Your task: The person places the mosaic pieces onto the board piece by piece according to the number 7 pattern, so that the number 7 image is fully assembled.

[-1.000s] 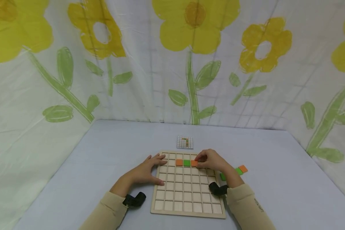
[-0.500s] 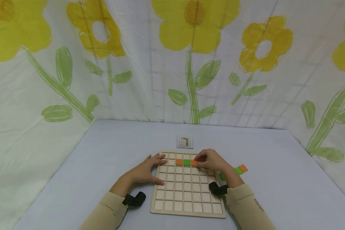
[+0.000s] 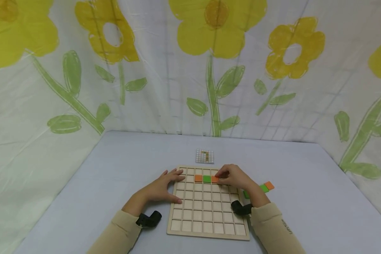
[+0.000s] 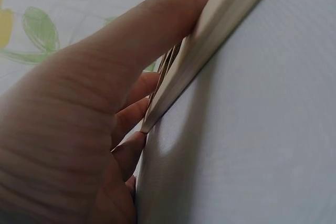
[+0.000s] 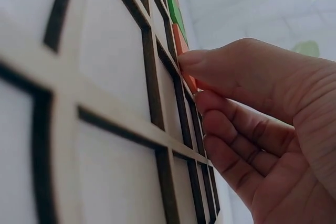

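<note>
A wooden grid board (image 3: pixel 187 227) lies on the table. In one of its upper rows sit an orange tile (image 3: pixel 198 178), a green tile (image 3: pixel 206 179) and a second orange tile (image 3: pixel 214 180), side by side. My right hand (image 3: pixel 235 177) pinches that second orange tile at its right end; the right wrist view shows the thumb on the tile (image 5: pixel 180 38), the other fingers curled below. With fingers spread, my left hand (image 3: pixel 158 188) rests on the board's left edge. Its thumb lies along the raised side of the board (image 4: pixel 181 74) in the left wrist view.
Behind the board lies a small card (image 3: pixel 204 156) printed with a coloured grid pattern. Right of the board, partly behind the right forearm, are green tiles (image 3: pixel 264 188) and an orange tile (image 3: pixel 269 185). A flower-patterned curtain (image 3: pixel 165 88) hangs behind the table.
</note>
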